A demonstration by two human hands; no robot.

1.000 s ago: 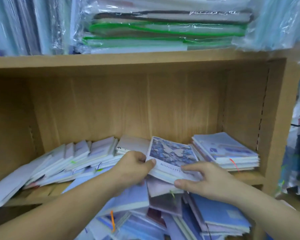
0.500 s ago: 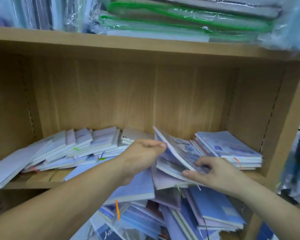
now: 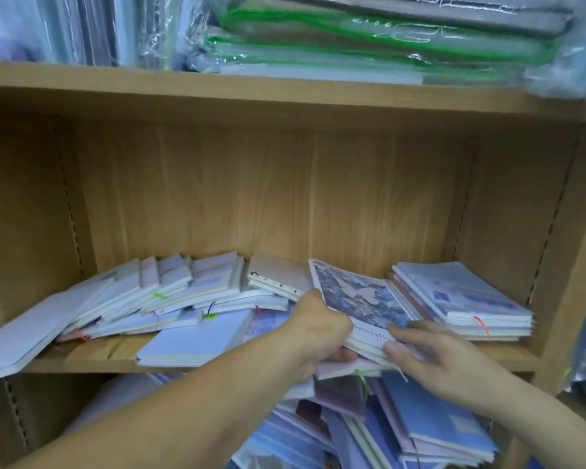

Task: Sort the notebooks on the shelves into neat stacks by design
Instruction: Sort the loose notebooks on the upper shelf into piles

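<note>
Left hand (image 3: pixel 318 333) is pinching the butterfly notebooks (image 3: pixel 359 299) at nine o'clock, right hand (image 3: pixel 444 363) pinching at four; best squaring edges before lifting.

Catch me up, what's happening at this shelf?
A person is sorting notebooks on the middle shelf. The left hand grips the butterfly notebook and a few under it at the left edge, and the right hand pinches the near edge. A neat stack sits to the right. Slumped notebooks fan out to the left.
</note>
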